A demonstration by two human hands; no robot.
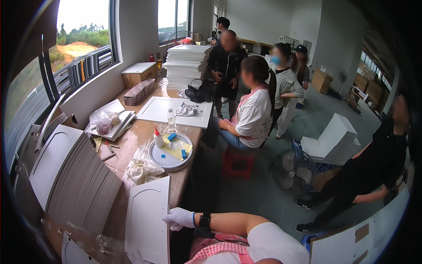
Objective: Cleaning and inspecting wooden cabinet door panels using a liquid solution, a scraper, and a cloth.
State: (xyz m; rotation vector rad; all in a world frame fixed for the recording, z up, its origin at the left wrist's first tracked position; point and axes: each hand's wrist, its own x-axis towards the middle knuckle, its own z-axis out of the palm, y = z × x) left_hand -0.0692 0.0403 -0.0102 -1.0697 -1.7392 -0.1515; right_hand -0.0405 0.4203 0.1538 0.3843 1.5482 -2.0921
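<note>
My right hand (179, 218), in a white glove with a dark band on the wrist, reaches in from the lower right and grips the right edge of a white shaped panel (147, 218). The panel lies flat on the near end of the brown worktable (136, 143). A stack of similar grey-edged panels (72, 182) leans just left of it. My left hand is out of view.
On the table behind are a crumpled cloth (143, 170), a round tray (170, 152) with a glue bottle and yellow and blue bits, a water bottle (171, 119), and a large white board (173, 111). Several people sit or stand to the right. A floor fan (290, 169) stands nearby.
</note>
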